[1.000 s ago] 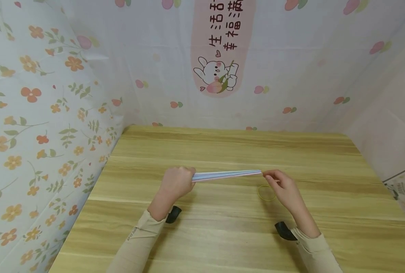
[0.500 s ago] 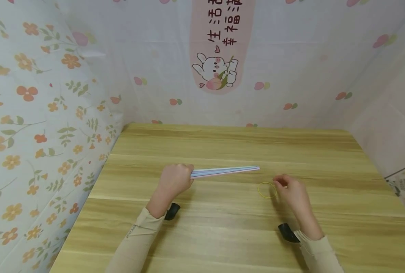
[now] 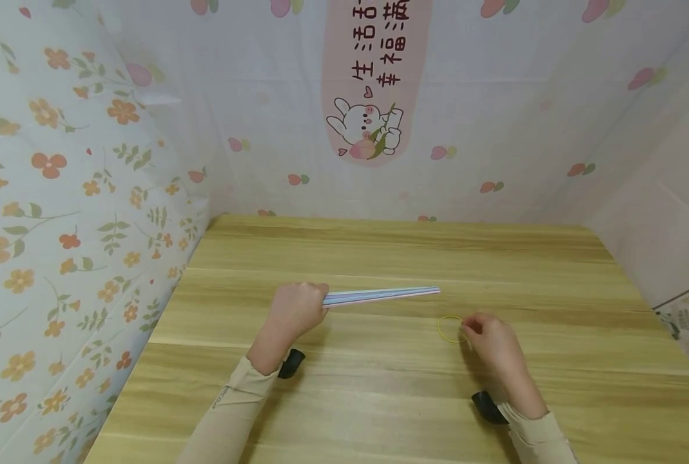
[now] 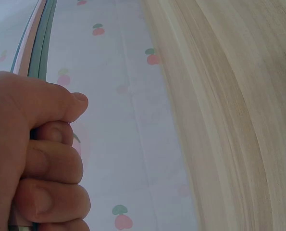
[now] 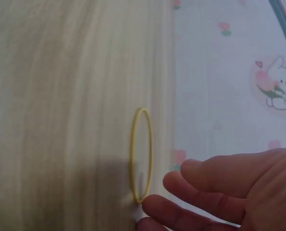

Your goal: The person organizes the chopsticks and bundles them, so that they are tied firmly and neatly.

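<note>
My left hand (image 3: 296, 310) grips one end of a bundle of long thin pastel strips (image 3: 381, 296), blue, white and pink. In the left wrist view the fingers (image 4: 54, 163) curl tightly round the strips (image 4: 38, 45), which run up past the thumb. The bundle's free end points right, raised over the table. Low at the right, my right hand (image 3: 495, 341) reaches to a yellow rubber band (image 5: 132, 159) lying on the wood. Its fingertips (image 5: 155, 204) are at the band's near end, apparently touching it; the thumb stands apart from the band.
The wood-grain table (image 3: 367, 412) ends at a white curtain (image 3: 251, 103) with fruit prints and a rabbit picture. A flowered cloth (image 3: 89, 258) hangs along the left side. Dark wrist mounts (image 3: 488, 408) sit under both forearms.
My right hand has left the bundle's free end and come down and right to the rubber band. The left hand still holds the bundle in nearly the same place.
</note>
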Demonstrator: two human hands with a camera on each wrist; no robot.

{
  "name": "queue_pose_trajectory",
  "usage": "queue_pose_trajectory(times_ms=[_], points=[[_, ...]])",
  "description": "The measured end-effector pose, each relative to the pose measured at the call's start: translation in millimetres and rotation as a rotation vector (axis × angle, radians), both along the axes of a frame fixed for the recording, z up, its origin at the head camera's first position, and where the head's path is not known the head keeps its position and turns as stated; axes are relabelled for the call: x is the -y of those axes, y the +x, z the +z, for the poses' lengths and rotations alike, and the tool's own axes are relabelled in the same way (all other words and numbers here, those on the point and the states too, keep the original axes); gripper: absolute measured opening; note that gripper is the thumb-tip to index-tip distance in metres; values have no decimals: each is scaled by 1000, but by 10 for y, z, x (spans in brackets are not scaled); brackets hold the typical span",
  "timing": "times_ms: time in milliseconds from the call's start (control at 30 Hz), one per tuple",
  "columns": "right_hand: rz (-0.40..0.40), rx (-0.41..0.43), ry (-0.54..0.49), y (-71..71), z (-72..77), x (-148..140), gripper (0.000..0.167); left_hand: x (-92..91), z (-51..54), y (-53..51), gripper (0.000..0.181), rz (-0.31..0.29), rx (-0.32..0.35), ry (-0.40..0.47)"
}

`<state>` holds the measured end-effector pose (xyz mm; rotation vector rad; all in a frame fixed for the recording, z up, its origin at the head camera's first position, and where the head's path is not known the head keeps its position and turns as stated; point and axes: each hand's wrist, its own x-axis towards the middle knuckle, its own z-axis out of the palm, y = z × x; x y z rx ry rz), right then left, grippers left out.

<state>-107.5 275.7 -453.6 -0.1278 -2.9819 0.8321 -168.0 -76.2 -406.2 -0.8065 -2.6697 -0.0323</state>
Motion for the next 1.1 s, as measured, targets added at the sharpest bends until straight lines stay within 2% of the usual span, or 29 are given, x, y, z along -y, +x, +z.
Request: queue_pose_trajectory(times_ms=[167, 300, 567, 900, 1100], points=[[50, -51, 101, 27, -19, 62, 10, 12, 4, 13, 30, 1, -5, 8], [59, -78, 154, 45, -29, 103, 6, 20, -2, 13, 31, -3, -18, 8], [52, -97, 189, 39, -75, 105, 5, 37, -15, -2, 30, -14, -4, 24], [145, -86, 196, 60, -69, 82, 10, 29, -2, 1, 30, -14, -1, 40], [203, -131, 244, 65, -72, 73, 19, 28, -16, 9, 30, -13, -2, 42]])
